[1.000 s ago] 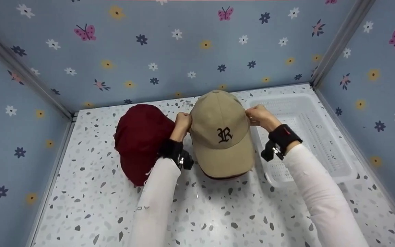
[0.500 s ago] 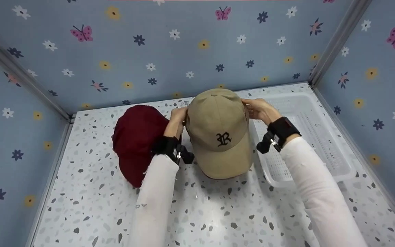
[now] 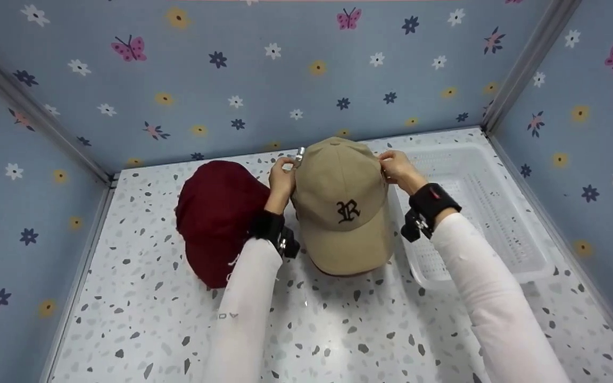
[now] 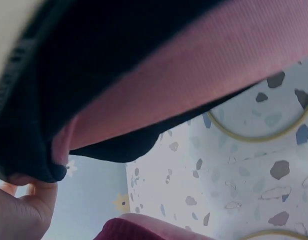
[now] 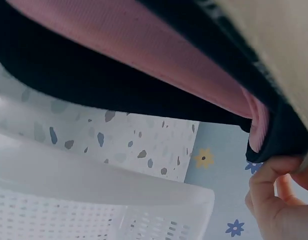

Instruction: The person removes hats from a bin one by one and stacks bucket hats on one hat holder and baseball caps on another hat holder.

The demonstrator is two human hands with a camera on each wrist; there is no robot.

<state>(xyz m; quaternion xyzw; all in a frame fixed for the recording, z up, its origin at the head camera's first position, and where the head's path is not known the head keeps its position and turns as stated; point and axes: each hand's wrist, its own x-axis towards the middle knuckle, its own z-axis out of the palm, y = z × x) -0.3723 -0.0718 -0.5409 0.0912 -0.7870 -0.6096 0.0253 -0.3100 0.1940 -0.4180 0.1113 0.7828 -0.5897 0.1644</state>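
Note:
A khaki baseball cap (image 3: pixel 338 181) with a black letter R on its front is between both hands, brim toward me. Dark fabric (image 4: pixel 94 90) and a ribbed pink layer (image 4: pixel 194 75) show inside it in the left wrist view. My left hand (image 3: pixel 281 181) pinches its left rim toward the back, beside a small shiny silver piece (image 3: pixel 300 152). On the opposite side, the right hand (image 3: pixel 398 167) pinches the right rim; its fingertips meet the dark edge in the right wrist view. A dark red baseball cap (image 3: pixel 218 207) lies left of the khaki one, partly covered by the left wrist.
A white perforated plastic basket (image 3: pixel 543 266) stands at the right, partly behind the right forearm. Blue flower-and-butterfly panels (image 3: pixel 264 80) enclose the back and sides of the speckled white tabletop (image 3: pixel 141 319). Each wrist wears a black strap with a camera.
The khaki cap stays nearly in place. My left fingers shift slightly along its rim, and the silver piece now shows there. The right fingers bend from a straighter pose into a pinch.

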